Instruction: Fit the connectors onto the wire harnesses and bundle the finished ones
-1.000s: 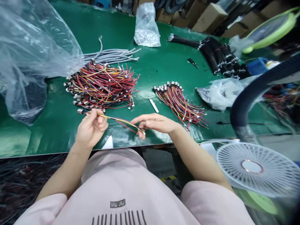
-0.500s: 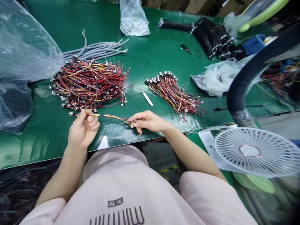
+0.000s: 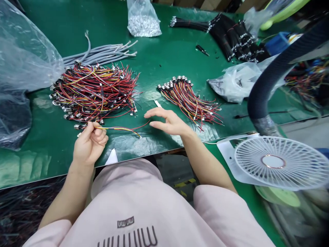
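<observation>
My left hand [image 3: 90,141] is closed in a pinch on a wire harness [image 3: 117,128], near its round metal connector [image 3: 78,127]. The red, yellow, white and black wires stretch out to the right, with a small white plug at one end. Beside the free tip of the red wire, my right hand [image 3: 168,121] is open, thumb and fingers apart and holding nothing. Behind my left hand lies a big heap of similar harnesses [image 3: 95,92]. A smaller, neater bundle of harnesses [image 3: 190,99] rests beyond my right hand, connectors toward the back.
Grey cables [image 3: 102,53] lie behind the heap. A bag of small clear parts [image 3: 144,20] stands at the back, with black cables [image 3: 228,34] to its right. A white fan [image 3: 273,161] and a black hose [image 3: 267,79] occupy the right side. Plastic bags [image 3: 23,51] cover the left.
My right hand has let go of the wire ends, opened and moved slightly up and right. The left hand still pinches the harness in about the same place.
</observation>
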`<state>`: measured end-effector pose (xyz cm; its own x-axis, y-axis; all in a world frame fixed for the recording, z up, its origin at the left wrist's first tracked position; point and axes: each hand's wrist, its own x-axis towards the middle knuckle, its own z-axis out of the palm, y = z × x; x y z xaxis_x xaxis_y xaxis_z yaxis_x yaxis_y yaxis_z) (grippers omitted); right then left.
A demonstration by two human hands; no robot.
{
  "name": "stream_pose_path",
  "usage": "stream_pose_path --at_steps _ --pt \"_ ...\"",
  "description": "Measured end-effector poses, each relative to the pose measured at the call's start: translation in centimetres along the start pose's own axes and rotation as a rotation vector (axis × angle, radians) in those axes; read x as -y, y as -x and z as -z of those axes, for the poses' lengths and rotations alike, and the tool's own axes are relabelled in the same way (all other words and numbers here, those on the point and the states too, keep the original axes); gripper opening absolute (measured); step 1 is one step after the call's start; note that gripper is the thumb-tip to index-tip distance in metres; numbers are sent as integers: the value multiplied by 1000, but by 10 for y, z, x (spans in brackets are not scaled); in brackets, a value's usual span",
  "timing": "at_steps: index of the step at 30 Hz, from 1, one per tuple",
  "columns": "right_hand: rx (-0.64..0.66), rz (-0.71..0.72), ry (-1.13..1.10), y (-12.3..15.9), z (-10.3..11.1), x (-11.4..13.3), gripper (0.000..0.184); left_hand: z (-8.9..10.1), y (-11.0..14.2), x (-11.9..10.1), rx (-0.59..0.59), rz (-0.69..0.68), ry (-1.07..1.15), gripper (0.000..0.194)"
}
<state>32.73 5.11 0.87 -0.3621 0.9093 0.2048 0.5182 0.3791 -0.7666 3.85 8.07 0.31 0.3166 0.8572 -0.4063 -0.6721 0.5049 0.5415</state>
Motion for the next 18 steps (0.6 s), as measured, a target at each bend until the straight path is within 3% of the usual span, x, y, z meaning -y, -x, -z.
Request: stream_pose_path --at_steps 4,5,7,10,12,14,18 --pt "110 62 185 -5 -20 4 59 -1 -1 1 -9 2 -1 48" --pt "118 71 233 -5 -27 5 58 -1 -1 1 -9 3 -1 47" --pt "115 78 296 -6 -39 8 39 0 -2 0 -7 1 -4 43" --pt "115 50 250 -5 -46 14 23 3 -1 -2 16 -22 -14 33" --pt "129 -34 87 -4 -44 18 25 5 1 1 66 -67 -50 26" --pt "176 -188 -221 -3 -43 23 30 5 4 8 128 -117 -146 24" --pt "289 -468 -830 -1 -49 31 40 -5 10 36 239 -74 -469 38"
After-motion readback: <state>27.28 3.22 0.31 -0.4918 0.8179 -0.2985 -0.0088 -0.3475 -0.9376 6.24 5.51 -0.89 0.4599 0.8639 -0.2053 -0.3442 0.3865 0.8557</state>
